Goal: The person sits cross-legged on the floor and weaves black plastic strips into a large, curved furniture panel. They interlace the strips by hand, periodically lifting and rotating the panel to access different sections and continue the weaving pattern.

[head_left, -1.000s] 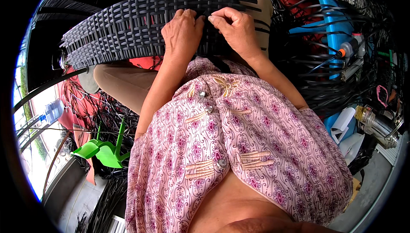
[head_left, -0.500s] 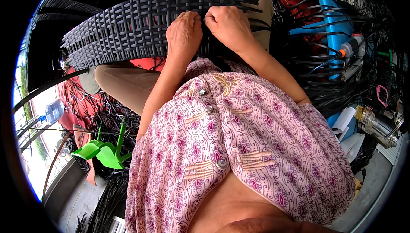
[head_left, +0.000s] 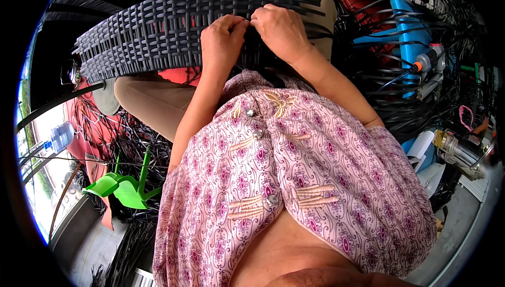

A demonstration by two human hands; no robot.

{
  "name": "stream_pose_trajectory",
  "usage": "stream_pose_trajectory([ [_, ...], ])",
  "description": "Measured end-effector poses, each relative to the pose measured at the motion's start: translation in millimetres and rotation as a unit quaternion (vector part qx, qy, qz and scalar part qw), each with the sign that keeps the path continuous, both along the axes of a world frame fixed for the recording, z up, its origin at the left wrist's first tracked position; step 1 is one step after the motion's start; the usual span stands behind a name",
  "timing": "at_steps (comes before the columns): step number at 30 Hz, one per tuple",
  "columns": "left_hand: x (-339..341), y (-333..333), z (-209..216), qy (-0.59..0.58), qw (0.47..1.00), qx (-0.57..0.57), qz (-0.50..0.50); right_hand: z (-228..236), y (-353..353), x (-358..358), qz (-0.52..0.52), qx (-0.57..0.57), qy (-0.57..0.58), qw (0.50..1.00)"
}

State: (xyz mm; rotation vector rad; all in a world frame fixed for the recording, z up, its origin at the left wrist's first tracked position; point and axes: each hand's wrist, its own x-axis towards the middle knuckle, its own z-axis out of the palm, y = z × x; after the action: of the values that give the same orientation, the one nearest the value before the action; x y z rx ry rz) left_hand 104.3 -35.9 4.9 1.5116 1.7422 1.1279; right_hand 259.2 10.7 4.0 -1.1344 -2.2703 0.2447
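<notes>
A curved panel of dark grey woven plastic wicker (head_left: pixel 142 37) lies across my lap, loose strand ends jutting from its right end. Both hands are over its right half, their fingertips nearly meeting. My left hand (head_left: pixel 223 40) is closed, thumb and fingers pinched on a dark strand at the weave. Beside it, my right hand (head_left: pixel 281 32) is also closed, its bent fingers on the same spot. The strand is mostly hidden by the fingers. Under the hands, the panel's lower edge is in shadow.
Black plastic strands (head_left: pixel 389 111) lie in heaps on both sides. At right are a blue plastic piece (head_left: pixel 407 45), a power tool (head_left: pixel 431 58) and a glass jar (head_left: pixel 460 150). At left sit a green dustpan-like piece (head_left: pixel 129 192) and a clear blue bottle (head_left: pixel 60 136).
My left hand has turned slightly and shifted a little left, its thumb and fingers now showing a pinch. The right hand has risen slightly. The panel stays nearly in place.
</notes>
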Motion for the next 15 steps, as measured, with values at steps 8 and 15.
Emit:
stream_pose_trajectory([
  [8, -31, -2, 3, -0.037, 0.996, 0.023, 0.076, 7, -14, -5, 0.002, 0.009, 0.104, 0.995],
  [15, -46, -23, 64, -0.032, 0.988, 0.145, 0.038, 38, -1, -31, 0.17, -0.067, 0.275, 0.944],
])
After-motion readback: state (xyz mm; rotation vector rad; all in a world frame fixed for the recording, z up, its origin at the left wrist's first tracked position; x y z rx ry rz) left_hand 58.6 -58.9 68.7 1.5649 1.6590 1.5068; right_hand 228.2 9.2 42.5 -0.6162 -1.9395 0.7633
